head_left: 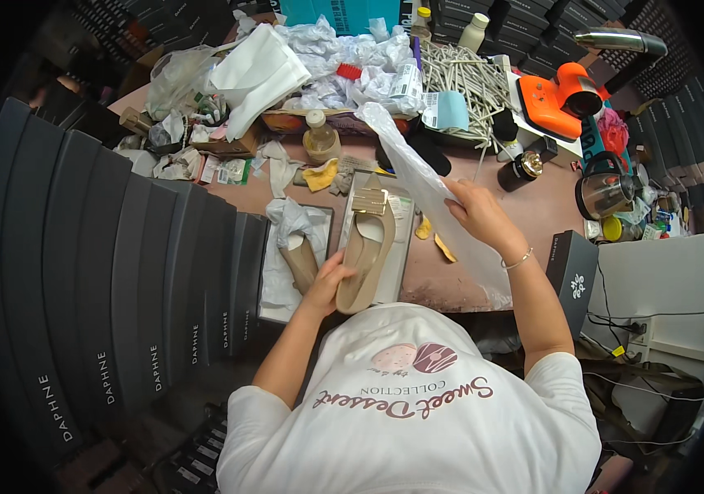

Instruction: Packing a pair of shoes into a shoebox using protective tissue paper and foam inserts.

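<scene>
My left hand is closed around the heel side of a beige flat shoe with a gold buckle on its toe. The shoe is tilted over a shallow grey box part with a pale lining. In my right hand, a long translucent white plastic sheet or bag is gripped; it hangs from the back of the table down to its front edge. The matching beige shoe lies in a paper-lined shoebox to the left, crumpled white paper stuffed in its toe.
Stacked dark shoeboxes wall off the left side. Across the back are crumpled paper, a box of thin paper sticks and an orange machine. A bottle, dark jar and glass pot stand on the table.
</scene>
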Demonstrator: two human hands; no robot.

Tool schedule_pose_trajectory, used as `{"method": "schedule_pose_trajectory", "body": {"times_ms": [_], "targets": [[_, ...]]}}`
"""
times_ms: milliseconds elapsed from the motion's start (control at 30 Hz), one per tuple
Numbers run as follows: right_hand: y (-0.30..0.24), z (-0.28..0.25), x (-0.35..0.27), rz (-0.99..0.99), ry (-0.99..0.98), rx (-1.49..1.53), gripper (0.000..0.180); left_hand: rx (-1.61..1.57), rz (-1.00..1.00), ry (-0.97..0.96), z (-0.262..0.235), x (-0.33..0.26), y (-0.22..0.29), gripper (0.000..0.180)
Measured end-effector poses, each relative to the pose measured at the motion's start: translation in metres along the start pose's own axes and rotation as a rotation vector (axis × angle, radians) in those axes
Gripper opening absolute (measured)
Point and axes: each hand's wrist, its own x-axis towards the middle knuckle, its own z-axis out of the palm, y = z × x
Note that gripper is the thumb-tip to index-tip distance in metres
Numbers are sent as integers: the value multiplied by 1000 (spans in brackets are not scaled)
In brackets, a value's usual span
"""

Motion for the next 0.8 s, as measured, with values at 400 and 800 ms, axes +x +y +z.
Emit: {"method": "schedule_pose_trajectory", "body": {"times_ms": [400,800], "targets": [[-65,75,6,-170,-692,685,36,-578,-274,-135,53,-36,1,68],[-69,48,-40,216,-342,817,31,-292,40,88,62,-55,30,41]]}}
